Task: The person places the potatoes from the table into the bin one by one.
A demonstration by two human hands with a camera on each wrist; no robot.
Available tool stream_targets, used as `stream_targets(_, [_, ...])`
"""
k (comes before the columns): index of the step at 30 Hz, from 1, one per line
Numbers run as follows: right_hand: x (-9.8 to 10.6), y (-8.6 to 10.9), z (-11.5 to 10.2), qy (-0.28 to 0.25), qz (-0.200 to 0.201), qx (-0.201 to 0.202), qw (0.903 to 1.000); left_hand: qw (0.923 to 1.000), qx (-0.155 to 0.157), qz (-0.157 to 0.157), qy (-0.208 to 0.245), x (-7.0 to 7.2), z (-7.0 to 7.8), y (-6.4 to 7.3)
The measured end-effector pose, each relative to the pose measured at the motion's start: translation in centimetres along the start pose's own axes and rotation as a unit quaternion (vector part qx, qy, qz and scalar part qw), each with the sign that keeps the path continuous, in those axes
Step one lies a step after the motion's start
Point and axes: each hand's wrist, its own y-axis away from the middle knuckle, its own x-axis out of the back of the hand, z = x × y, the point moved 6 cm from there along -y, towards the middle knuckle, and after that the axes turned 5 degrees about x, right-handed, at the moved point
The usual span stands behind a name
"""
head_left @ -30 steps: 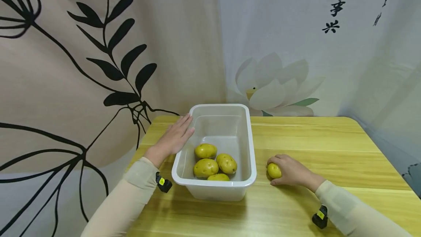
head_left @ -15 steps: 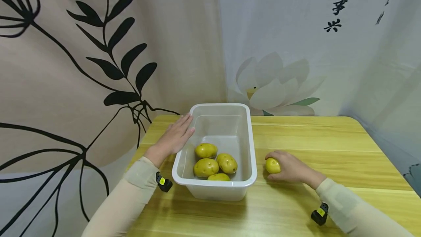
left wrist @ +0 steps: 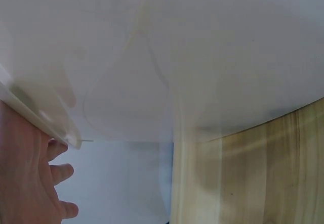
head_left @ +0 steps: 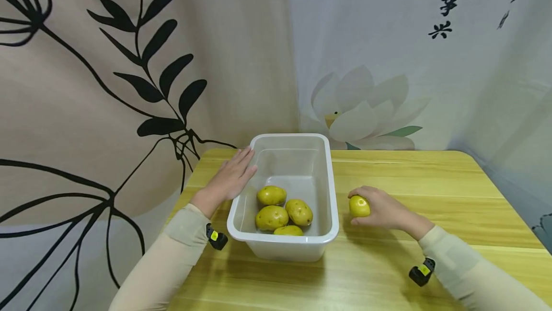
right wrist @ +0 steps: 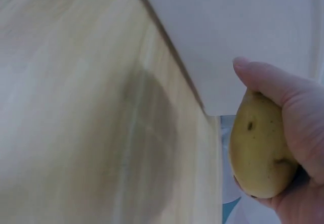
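Note:
A white plastic tub (head_left: 282,249) stands on the table with several yellow potatoes inside, one of them a potato (head_left: 271,218) near its front left. My left hand (head_left: 228,179) rests on the tub's left rim, fingers straight; the left wrist view shows its fingers (left wrist: 62,173) by the rim. To the right of the tub, my right hand (head_left: 384,209) grips another potato (head_left: 359,206) between thumb and fingers. The right wrist view shows this potato (right wrist: 263,145) held above the table, its shadow on the wood below. The palm hides part of it.
The wooden table (head_left: 414,177) extends to the right of the tub. Behind it hangs a printed curtain (head_left: 246,62) with dark plants, a pale lotus and characters. A small black wrist camera (head_left: 422,272) sits on the right sleeve.
My right hand has lifted the potato from the table and moved it slightly up in the head view. The left hand stays on the tub's rim.

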Motion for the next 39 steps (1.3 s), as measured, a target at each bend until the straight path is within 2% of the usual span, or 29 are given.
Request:
stream_targets(11, [2.9, -1.1, -1.0, 0.007, 0.029, 0.018, 0.9994, 1.0000, 0.003, -0.003, 0.000, -0.1, -0.1, 0.0])
stream_targets(25, [6.6, -2.7, -3.0, 0.014, 0.039, 0.030, 0.9987, 1.0000, 0.003, -0.006, -0.004, 0.0, 0.0, 0.0])
stream_targets(39, [8.3, -6.0, -5.4, 0.017, 0.030, 0.068, 0.9971, 0.9999, 0.008, -0.010, -0.006, -0.1, 0.0, 0.0])
